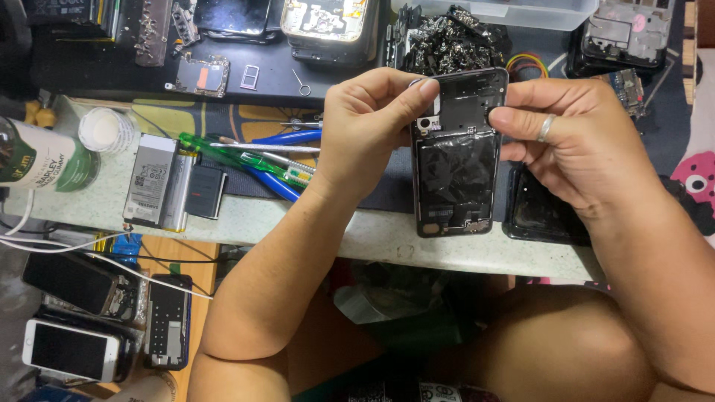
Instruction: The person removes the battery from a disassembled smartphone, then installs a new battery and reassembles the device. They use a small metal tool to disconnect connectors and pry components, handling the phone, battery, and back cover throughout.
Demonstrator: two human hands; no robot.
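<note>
Head view: both hands, left (369, 126) and right (577, 149), grip the opened phone (456, 152), long axis upright.

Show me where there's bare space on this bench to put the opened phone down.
Bare bench edge runs in front of the opened phone, between the battery and black back cover. Crowded: the tools left of the left hand, and the parts along the back.
</note>
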